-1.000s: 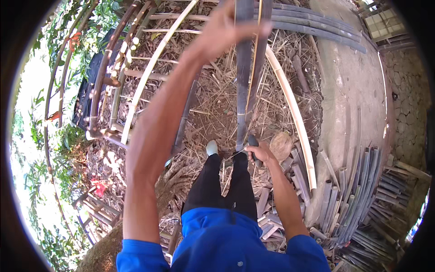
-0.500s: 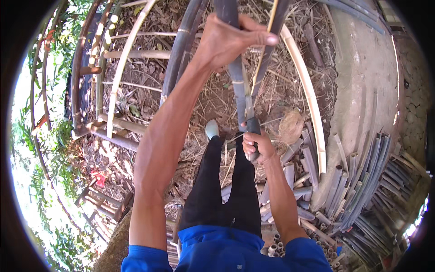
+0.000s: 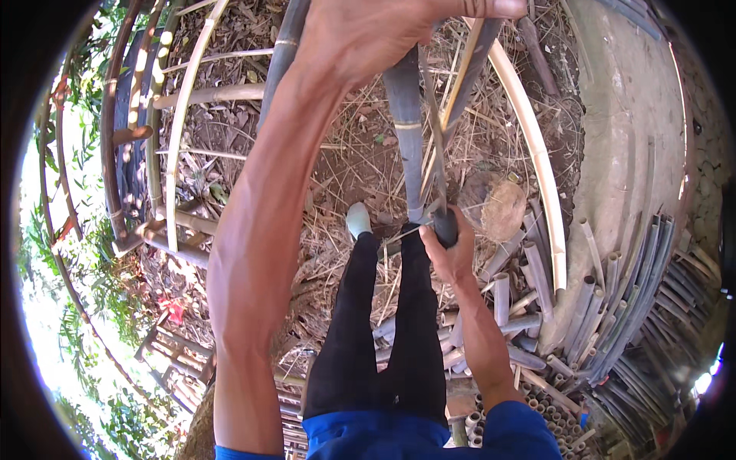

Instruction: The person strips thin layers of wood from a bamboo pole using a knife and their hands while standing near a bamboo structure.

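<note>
a: i am logging from afar. entry 1, bamboo?

b: dark grey, 2 lengths, upper centre. left length (image 3: 404, 100): pale ring at a joint, lower end near the top of the wearer's right trouser leg (image 3: 414, 299). right length (image 3: 469, 69): pale cut edge, slanting. i see them spread apart at the top and draw close lower down.

a: entry 2, right hand and tool?

b: right hand (image 3: 454, 249), bare, wrapped round the dark handle of a knife (image 3: 440, 172). blade narrow, pointing up and away from the wearer, between the 2 lengths. whether its edge touches either, i cannot tell.

a: entry 3, left hand?

b: left hand (image 3: 368, 38), bare, at the upper edge, over the left length, thumb stretched to the right. fingers cut off from my view, so i cannot tell if they are clamped on it. the 2 hands are well apart.

a: entry 4, surroundings?

b: right of the knife, near it: round tan block (image 3: 504, 211), 1. further right: pale curved strip (image 3: 537, 146), 1. at the lower right: stacked bamboo pieces (image 3: 613, 307), grey, many. at the left: pale strip (image 3: 184, 130), 1, bowed. underfoot: ground (image 3: 353, 172), brown, strewn with dry litter. left of the trouser leg: pale shoe (image 3: 357, 220), 1.
</note>
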Demonstrator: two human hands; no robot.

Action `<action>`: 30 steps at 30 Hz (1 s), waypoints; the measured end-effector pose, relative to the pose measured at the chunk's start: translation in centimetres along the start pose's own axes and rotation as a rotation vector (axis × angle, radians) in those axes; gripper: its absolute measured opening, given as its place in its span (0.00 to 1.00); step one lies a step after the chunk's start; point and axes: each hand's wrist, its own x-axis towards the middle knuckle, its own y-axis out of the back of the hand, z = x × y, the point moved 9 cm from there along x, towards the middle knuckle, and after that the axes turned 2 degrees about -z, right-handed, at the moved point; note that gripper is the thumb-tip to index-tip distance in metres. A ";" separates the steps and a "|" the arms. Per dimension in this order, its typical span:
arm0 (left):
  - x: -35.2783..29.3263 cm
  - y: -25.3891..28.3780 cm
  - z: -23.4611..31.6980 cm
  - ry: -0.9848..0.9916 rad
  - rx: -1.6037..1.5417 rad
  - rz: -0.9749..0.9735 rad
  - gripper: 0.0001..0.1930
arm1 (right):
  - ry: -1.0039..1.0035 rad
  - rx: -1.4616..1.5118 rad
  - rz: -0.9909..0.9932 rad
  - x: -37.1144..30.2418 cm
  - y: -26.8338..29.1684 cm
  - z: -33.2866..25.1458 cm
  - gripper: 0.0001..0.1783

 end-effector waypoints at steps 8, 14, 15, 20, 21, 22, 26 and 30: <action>-0.2 -1.2 1.2 -0.064 -0.043 0.052 0.18 | -0.823 -0.015 -0.286 -1.4 0.0 26.6 0.11; -1.8 0.3 -0.7 -0.022 0.026 0.191 0.07 | -0.775 -0.199 -0.305 -0.8 -2.1 25.7 0.11; -2.0 0.5 -0.6 -0.024 0.028 0.190 0.07 | -0.767 -0.326 -0.328 -0.4 -2.0 25.3 0.11; -3.1 2.2 -0.5 0.076 0.110 0.298 0.10 | -0.212 -1.054 -0.341 3.5 -0.1 20.0 0.15; -3.5 2.4 -0.9 0.106 0.077 0.309 0.12 | -0.241 -1.164 -0.480 3.9 -0.7 18.9 0.19; -3.0 1.6 -0.5 -0.009 0.094 0.301 0.14 | -0.219 -1.201 -0.498 4.5 -0.2 18.5 0.19; -4.0 1.4 0.6 0.088 0.109 0.301 0.15 | -0.260 -1.042 -0.502 2.3 0.3 17.0 0.14; -4.0 2.5 0.2 0.140 0.066 0.332 0.16 | -0.351 -0.677 -0.190 -2.7 3.1 16.6 0.19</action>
